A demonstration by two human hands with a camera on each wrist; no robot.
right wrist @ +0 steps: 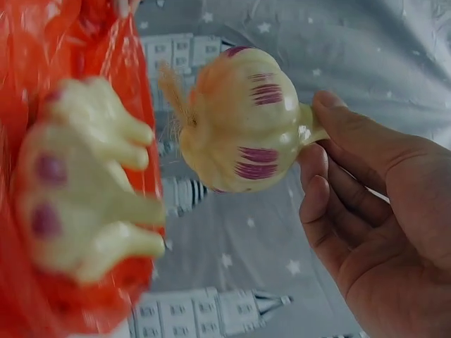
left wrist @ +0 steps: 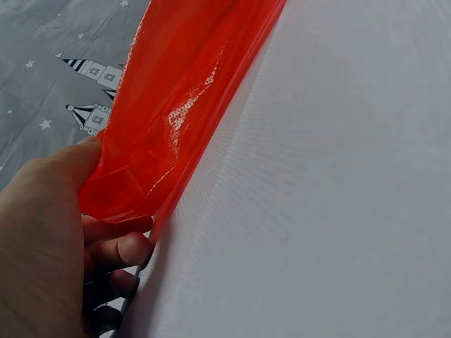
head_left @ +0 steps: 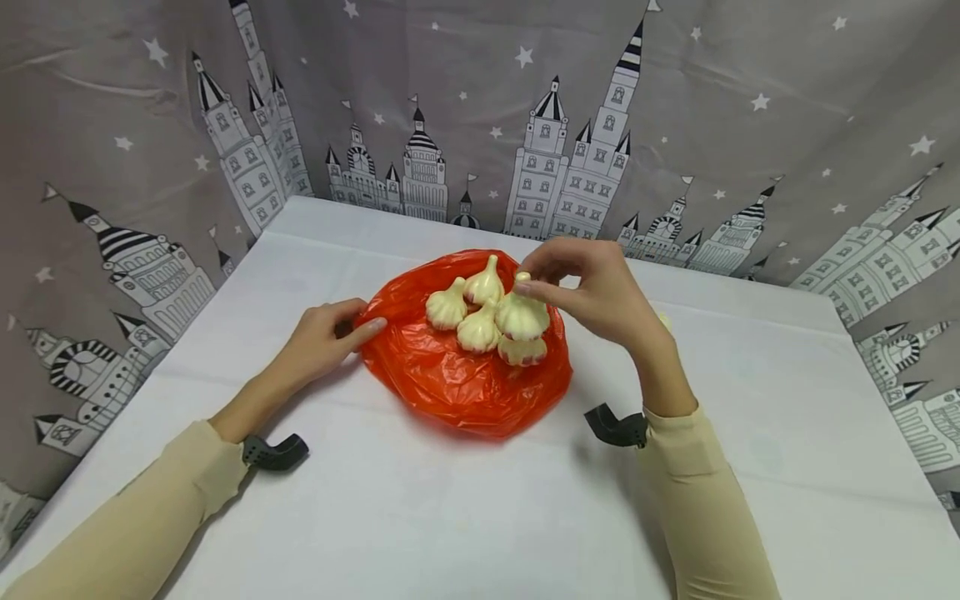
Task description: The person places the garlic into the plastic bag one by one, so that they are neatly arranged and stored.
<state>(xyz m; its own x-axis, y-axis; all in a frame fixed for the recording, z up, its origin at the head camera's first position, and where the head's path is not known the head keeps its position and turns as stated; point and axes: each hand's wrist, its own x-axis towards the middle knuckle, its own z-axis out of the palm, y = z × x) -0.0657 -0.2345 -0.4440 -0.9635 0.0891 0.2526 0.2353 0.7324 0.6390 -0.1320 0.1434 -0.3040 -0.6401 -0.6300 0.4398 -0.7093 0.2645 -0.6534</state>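
My right hand [head_left: 596,287] pinches a garlic bulb [head_left: 522,317] by its stem. In the right wrist view this bulb [right wrist: 243,127] is cream with purple streaks and a tuft of roots. It hangs over the right side of a thin red plastic bag [head_left: 450,387], whose mouth is spread wide on the table. Several other garlic bulbs [head_left: 478,329] sit together in the bag; the held one partly covers one of them. At the bag's left edge, my left hand [head_left: 326,337] pinches the film between thumb and fingers, as the left wrist view also shows.
A white cloth covers the table [head_left: 420,525]. Behind it hangs a grey curtain [head_left: 450,50] printed with castles and stars. A small pale thing [head_left: 664,319] shows behind my right wrist, mostly hidden. Black mounts [head_left: 277,452] stick out below both wrists.
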